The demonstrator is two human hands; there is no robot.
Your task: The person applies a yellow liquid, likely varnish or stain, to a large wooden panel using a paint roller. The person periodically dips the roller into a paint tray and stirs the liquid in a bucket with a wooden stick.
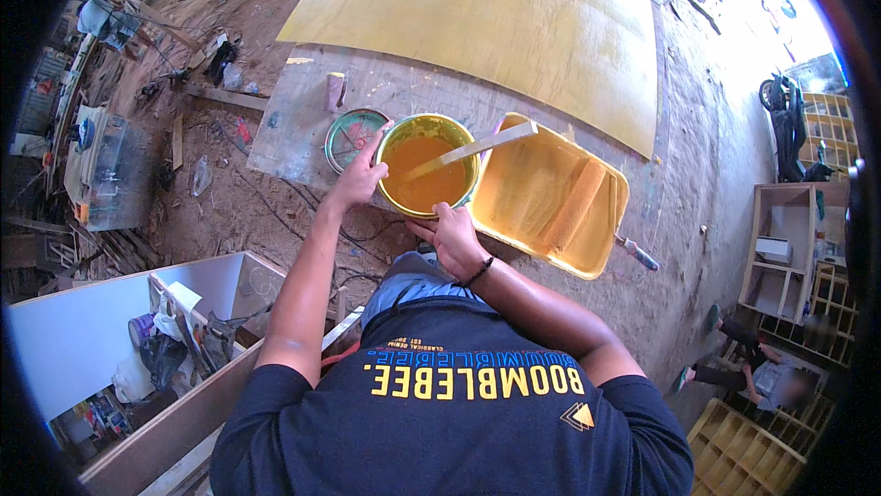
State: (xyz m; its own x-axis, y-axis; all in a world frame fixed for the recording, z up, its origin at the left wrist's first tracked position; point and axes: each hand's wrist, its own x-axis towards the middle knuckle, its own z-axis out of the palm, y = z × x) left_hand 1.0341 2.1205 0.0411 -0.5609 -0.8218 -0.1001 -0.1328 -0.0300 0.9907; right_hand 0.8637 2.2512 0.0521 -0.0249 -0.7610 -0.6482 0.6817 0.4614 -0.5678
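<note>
**Head view: both hands on a paint can, stick laid across its rim**

Head view, looking straight down past a dark shirt to a rough wooden bench (303,129). Centre of frame: a round can (428,166) of orange-yellow paint, standing upright on the bench, directly ahead of the body.

Left hand (356,179) against the can's left rim, fingers spread, forefinger stretched up along the edge. Right hand (451,237) at the near rim, thumb and fingers curled over the edge, pinching it; a dark band on that wrist. Both hands touching the can, one on each side; the right slightly closer to the body, neither clearly nearer to the stick.

Lying across the can: a flat pale stick (470,150), long axis running from lower left, down in the paint, to upper right, where its free end points out over the rim toward a yellow tray (518,193). Neither hand on the stick.

Tray just right of the can, touching or nearly so, with a paint-soaked roller (576,205) lying in it, handle pointing to the lower right. Just left of the can, a round green lid (349,133), close under the left forefinger. Beyond all this, a large yellow-painted board (496,19) lying on the far part of the bench. Lower left, an open white cabinet box (83,340) holding clutter.
</note>
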